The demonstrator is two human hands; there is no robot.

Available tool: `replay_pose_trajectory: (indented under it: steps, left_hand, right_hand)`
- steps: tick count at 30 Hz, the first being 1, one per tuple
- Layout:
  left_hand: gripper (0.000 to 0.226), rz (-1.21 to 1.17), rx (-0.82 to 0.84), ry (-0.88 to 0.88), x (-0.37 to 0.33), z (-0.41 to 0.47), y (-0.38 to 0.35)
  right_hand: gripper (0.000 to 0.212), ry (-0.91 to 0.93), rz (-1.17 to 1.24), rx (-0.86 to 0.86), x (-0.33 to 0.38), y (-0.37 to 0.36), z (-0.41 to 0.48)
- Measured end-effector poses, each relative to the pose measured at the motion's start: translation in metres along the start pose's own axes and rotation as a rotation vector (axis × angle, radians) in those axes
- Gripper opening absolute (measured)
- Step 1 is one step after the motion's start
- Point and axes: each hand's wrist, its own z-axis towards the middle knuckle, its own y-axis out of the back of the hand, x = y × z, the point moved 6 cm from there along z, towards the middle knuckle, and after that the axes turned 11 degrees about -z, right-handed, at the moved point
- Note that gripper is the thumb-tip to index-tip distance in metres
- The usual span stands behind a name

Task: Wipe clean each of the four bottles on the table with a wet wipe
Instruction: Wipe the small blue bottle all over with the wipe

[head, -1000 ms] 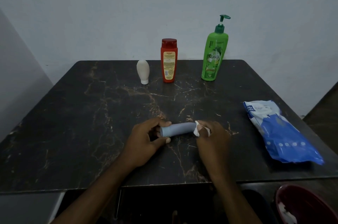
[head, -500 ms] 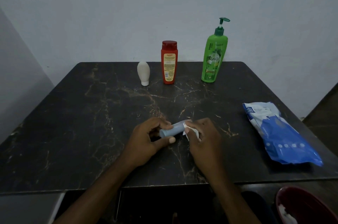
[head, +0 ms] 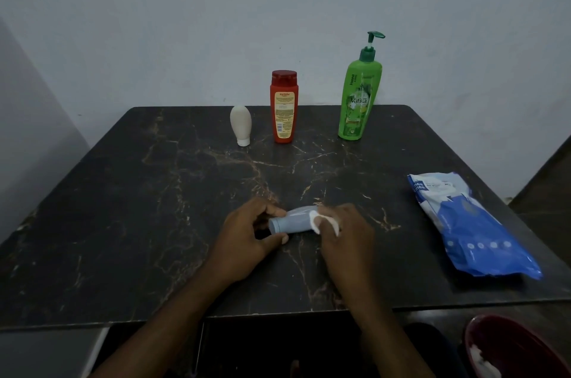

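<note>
"Vatika" label on the upright green pump bottle (head: 358, 99)

here goes the stroke: my right hand (head: 346, 235) has slid in along the blue bottle (head: 292, 221). a second ago it sat out at the far end, most of the body bare; now the wet wipe (head: 324, 221) covers the middle and only the cap half shows. nearly all of that slide came in the first half second, and since then it has hardly crept. the bottle's far end has swung a little away from me as well, so it lies more slanted than before.
</note>
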Motion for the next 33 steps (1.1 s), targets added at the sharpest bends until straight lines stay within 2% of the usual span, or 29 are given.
replay_pose_trajectory:
  steps: [2, 4, 7, 12, 14, 17, 22, 24, 33]
  left_hand:
    - [0.041, 0.018, 0.023, -0.025, -0.001, 0.000, 0.000]
    - [0.042, 0.030, 0.032, -0.034, -0.001, 0.000, 0.001]
    - [0.044, 0.040, 0.016, -0.011, 0.001, 0.001, 0.000]
    - [0.043, 0.077, -0.025, -0.044, 0.005, 0.002, 0.000]
    - [0.041, 0.082, -0.022, -0.061, 0.005, 0.002, -0.001]
    - [0.041, 0.086, -0.034, -0.083, 0.004, 0.001, 0.000]
    - [0.043, 0.096, -0.051, -0.107, 0.001, -0.002, 0.002]
    - [0.043, 0.094, -0.048, -0.122, 0.000, -0.003, 0.003]
    - [0.038, 0.115, -0.027, -0.171, -0.003, -0.003, -0.001]
  right_hand:
    - [0.009, -0.172, 0.054, -0.008, -0.014, 0.002, 0.005]
    - [0.007, -0.177, 0.037, -0.021, -0.013, 0.003, 0.004]
    - [0.011, 0.007, -0.024, -0.023, 0.002, 0.001, -0.002]
    - [0.016, 0.384, -0.064, 0.093, 0.027, -0.015, -0.014]
    - [0.017, 0.443, -0.084, 0.099, 0.031, -0.018, -0.017]
    - [0.013, 0.314, -0.071, 0.046, 0.022, -0.013, -0.013]
    - [0.007, -0.106, -0.107, -0.029, -0.005, 0.004, -0.002]
    - [0.007, -0.159, -0.121, -0.042, -0.009, 0.007, 0.000]
    - [0.015, 0.439, -0.068, 0.079, 0.034, -0.014, -0.017]
